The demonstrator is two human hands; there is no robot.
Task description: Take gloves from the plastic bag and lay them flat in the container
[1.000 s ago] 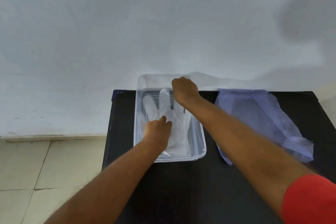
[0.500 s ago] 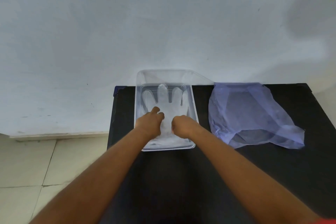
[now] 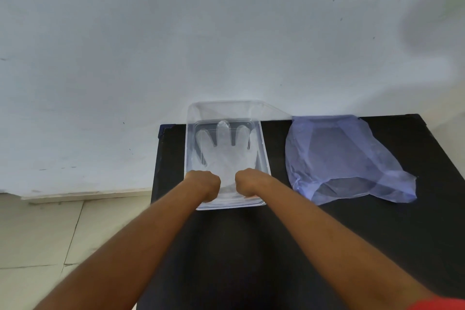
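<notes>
A clear plastic glove lies flat in the clear rectangular container, its fingers spread toward the wall. My left hand and my right hand rest side by side at the container's near end. Both are curled knuckles-up on the glove's cuff, and the fingertips are hidden underneath. The bluish translucent plastic bag lies crumpled on the table to the right of the container, apart from both hands. What it holds cannot be made out.
The container and bag sit on a small black table pushed against a white wall. The table's left edge drops to a tiled floor. The container's open clear lid leans against the wall.
My right hand has come back from the glove's fingertips to the cuff, and my left hand has slid toward me to join it. The glove now lies spread out flat.
</notes>
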